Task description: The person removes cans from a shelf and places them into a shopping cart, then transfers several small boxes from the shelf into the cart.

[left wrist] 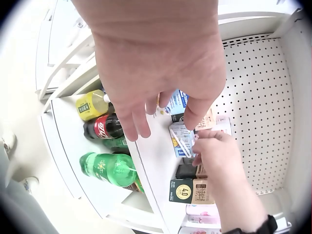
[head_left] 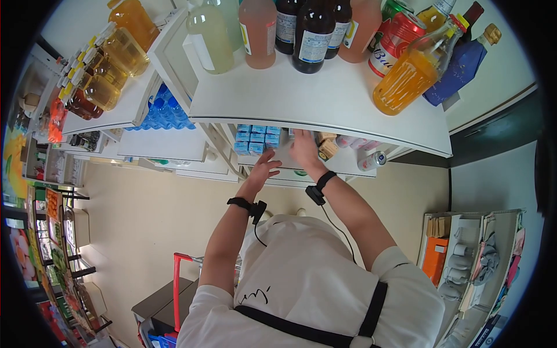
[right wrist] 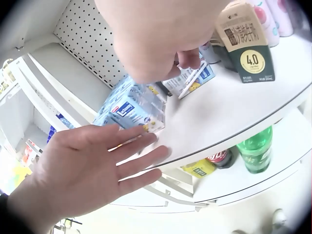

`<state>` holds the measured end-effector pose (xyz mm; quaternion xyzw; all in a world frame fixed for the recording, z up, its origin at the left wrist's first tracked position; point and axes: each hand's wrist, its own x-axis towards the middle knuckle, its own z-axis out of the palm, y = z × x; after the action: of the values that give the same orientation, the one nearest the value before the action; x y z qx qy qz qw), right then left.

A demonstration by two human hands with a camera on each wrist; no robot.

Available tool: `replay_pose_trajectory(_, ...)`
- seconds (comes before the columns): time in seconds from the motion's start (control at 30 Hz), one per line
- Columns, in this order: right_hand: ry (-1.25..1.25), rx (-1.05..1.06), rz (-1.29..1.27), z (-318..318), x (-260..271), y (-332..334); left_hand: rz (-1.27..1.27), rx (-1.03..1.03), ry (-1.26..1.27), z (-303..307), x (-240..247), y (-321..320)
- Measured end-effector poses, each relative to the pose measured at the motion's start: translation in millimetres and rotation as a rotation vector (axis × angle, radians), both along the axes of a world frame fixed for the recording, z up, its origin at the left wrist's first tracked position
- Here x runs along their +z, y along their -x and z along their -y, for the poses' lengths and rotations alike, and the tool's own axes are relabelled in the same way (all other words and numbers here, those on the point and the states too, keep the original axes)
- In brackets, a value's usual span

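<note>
Left wrist: pinching blue carton with right hand, nothing in spread left hand; might topple green-and-tan carton by swinging sideways.

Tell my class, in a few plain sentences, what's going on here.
A person is handling drink cartons at a white shelf. The right hand holds a small carton with a straw on its side. The left hand is open, fingers spread, by a group of light-blue cartons; whether it touches them is hard to tell. A green-and-beige carton stands to the right, and bottled drinks are on the level below.
</note>
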<state>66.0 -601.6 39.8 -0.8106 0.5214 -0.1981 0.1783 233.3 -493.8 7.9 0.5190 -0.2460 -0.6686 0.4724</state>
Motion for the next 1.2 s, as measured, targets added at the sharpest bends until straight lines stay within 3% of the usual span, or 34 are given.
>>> replay_pose_trajectory(0.17, -0.016, -0.009, -0.226, 23.4, -17.1, 9.0, -0.046, -0.080, 0.008, -6.3, 4.6, -1.9)
replay_pose_trajectory(0.3, 0.119, 0.011, -0.369, 22.6, -11.7, 7.6, -0.057, -0.075, -0.015, -13.6, 7.6, -2.9)
replay_pose_trajectory(0.4, -0.094, 0.006, -0.408, 15.4, 5.5, 8.4, -0.060, -0.076, -0.028, -16.7, 7.5, -5.8)
replay_pose_trajectory(0.57, -0.223, 0.039, -0.433, -1.9, 6.6, 9.6, -0.058, -0.101, -0.039, -16.9, 6.7, -7.3)
replay_pose_trajectory(0.7, -0.163, 0.128, -0.394, -5.2, -8.9, 17.0, -0.046, -0.120, -0.041, -15.0, 13.1, -5.0)
replay_pose_trajectory(0.8, -0.168, -0.039, -0.204, -3.8, -21.0, 18.0, -0.039, -0.143, -0.038, -8.9, 13.2, 0.9)
replay_pose_trajectory(1.1, -0.395, -0.153, -0.214, -7.0, -14.9, 11.6, -0.034, -0.168, -0.045, 6.8, 11.9, 15.4)
replay_pose_trajectory(1.2, -0.363, -0.245, 0.011, -15.7, -10.2, 12.1, -0.036, -0.147, -0.048, 1.6, 7.2, 11.0)
